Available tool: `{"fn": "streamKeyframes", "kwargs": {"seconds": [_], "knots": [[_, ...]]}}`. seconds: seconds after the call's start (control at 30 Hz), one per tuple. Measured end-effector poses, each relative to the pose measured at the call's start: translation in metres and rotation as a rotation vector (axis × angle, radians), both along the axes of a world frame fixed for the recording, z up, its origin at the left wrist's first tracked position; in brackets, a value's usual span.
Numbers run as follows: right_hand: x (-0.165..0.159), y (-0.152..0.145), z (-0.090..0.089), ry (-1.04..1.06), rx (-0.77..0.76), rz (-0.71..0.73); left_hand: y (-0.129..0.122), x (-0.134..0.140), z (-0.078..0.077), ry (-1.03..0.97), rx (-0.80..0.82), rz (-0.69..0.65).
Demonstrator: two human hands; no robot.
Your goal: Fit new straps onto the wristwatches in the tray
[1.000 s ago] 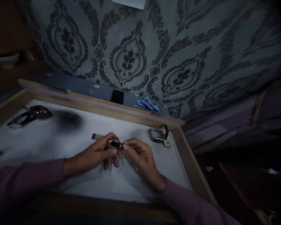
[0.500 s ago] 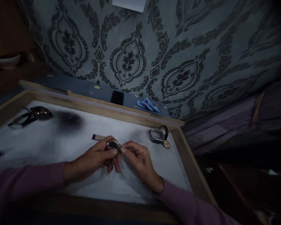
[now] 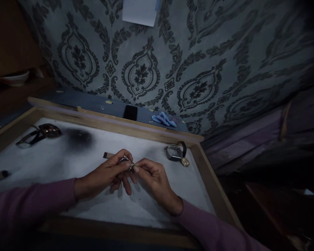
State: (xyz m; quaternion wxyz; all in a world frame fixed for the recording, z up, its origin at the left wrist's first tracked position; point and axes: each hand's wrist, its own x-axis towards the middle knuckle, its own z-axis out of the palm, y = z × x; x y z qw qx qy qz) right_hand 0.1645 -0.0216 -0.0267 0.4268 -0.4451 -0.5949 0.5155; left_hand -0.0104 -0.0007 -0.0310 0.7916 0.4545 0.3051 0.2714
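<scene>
Over the white bottom of a wooden tray, my left hand (image 3: 106, 176) grips a round silver watch case (image 3: 124, 160) between thumb and fingers. My right hand (image 3: 154, 179) meets it from the right, its thumb and forefinger pinched together at the case's edge. What those fingertips pinch is too small and dark to make out. Just behind my left hand lies a flat beige strip with a dark end (image 3: 108, 155), partly hidden by the hand.
Watches with dark straps (image 3: 49, 130) lie at the tray's left. At its right are a square watch case (image 3: 173, 152) and a small gold watch movement (image 3: 184, 161). A brush (image 3: 0, 176) rests at the left. Beyond the wooden rim (image 3: 115, 126) are a phone (image 3: 130, 112) and blue cloth (image 3: 164, 119).
The camera view has tilted up slightly. The watch case has turned in my left hand, so less of its face shows. My right fingertips remain at its edge.
</scene>
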Motion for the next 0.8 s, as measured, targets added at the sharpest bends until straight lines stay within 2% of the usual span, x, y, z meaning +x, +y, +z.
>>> {"fn": "streamKeyframes", "kwargs": {"seconds": [0.27,0.43,0.53,0.67,0.8], "knots": [[0.0011,0.0002,0.0014,0.023,-0.007,0.013,0.0040,-0.0025,0.0064,0.077,-0.035,-0.019],[0.0026,0.0011,-0.0004,-0.016,0.013,0.009,0.0076,-0.0011,0.0074,0.110,-0.018,-0.079],[0.0024,0.0013,-0.0003,-0.008,0.019,0.014,0.0088,0.0008,0.0077,0.162,0.037,-0.106],[0.0018,0.0013,-0.0002,0.003,0.020,0.033,0.0095,0.0006,0.0065,0.273,0.166,-0.051],[0.0019,0.0013,-0.0003,-0.001,0.010,0.037,0.0088,-0.0023,0.0015,0.246,0.239,-0.045]]}}
